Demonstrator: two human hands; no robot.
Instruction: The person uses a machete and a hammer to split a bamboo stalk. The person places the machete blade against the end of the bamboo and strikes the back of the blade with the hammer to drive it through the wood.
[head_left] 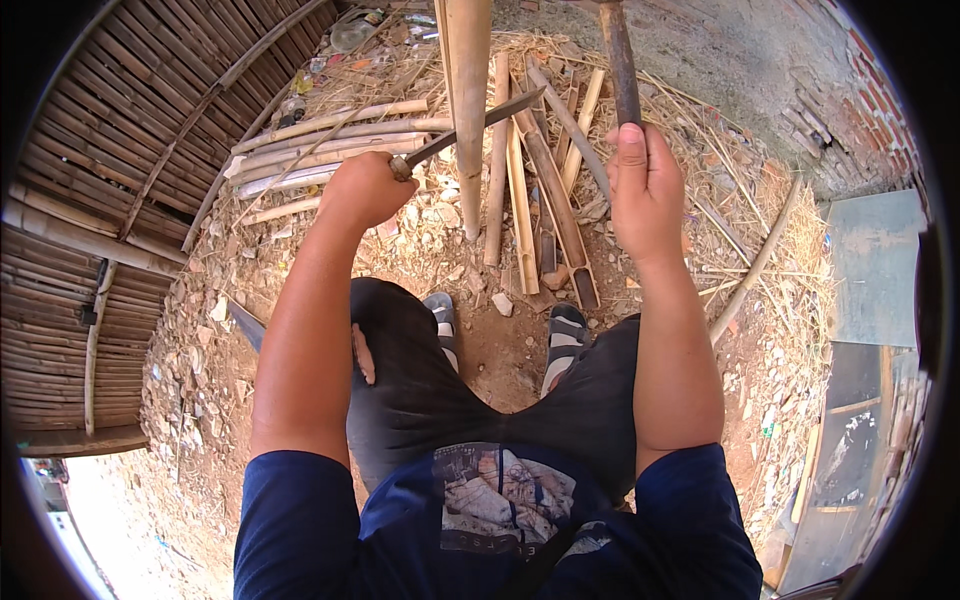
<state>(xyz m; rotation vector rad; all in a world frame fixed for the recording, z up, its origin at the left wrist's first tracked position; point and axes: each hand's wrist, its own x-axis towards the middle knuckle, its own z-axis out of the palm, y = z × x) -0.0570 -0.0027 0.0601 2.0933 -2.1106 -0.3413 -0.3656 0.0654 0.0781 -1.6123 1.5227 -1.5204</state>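
My left hand [366, 192] is closed round the handle of a machete [432, 148] with a dark, slightly curved blade. The blade crosses an upright bamboo pole [470, 85] and shows on both sides of it; part is hidden by the bamboo. A narrow strip stands apart from the pole's left side near the top. My right hand [647, 195] grips the wooden handle of a hammer [621, 70], held upright to the right of the pole. The hammer's head is mostly cut off by the upper edge of the view.
Split bamboo pieces [555, 190] lie beyond my sandalled feet. More bamboo lengths [335, 140] are piled to the left. Straw and rubble cover the ground. A bamboo-slat wall [90, 180] stands left, a rough masonry wall [740, 80] at the far right, and grey panels [872, 270] at the right.
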